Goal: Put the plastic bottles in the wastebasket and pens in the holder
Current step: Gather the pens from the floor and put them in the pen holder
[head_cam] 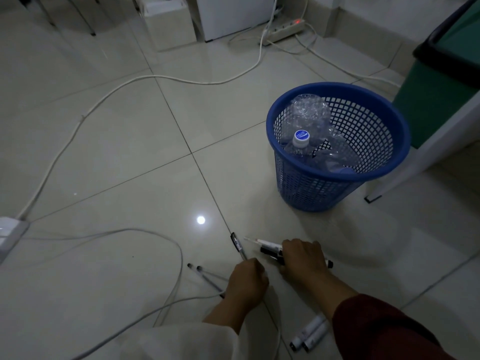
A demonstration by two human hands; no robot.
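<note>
Blue plastic mesh forms the wastebasket [337,183], which stands on the tiled floor [117,141] toward the right side, just beside a white furniture leg [405,175] and a dark green bin [441,81]. Inside the wastebasket lie crushed clear plastic bottles [309,118]; one of them shows a white cap with a blue label [301,137], pointing upward.

Near the bottom edge of the floor, both hands are low over the tiles. The left hand [246,281], coming out of a cream sleeve [197,341], has its fingers curled around a black pen [237,244], which sticks out from the fist toward the far side. Two more thin pens [205,276] lie on the floor just left of this hand; their near ends are hidden under it.

The right hand [302,258], with a dark red sleeve [384,331], grips a bundle of markers [270,249]; white and black barrels come out on the left of the fingers and a black tip on the right. Two white markers with black caps [307,336] lie side by side on the floor between the two forearms, near the bottom edge.

White cables [135,81] run across the floor on the left and far side, and a power strip [283,28] with a red light lies by the far wall. No pen holder can be seen.
</note>
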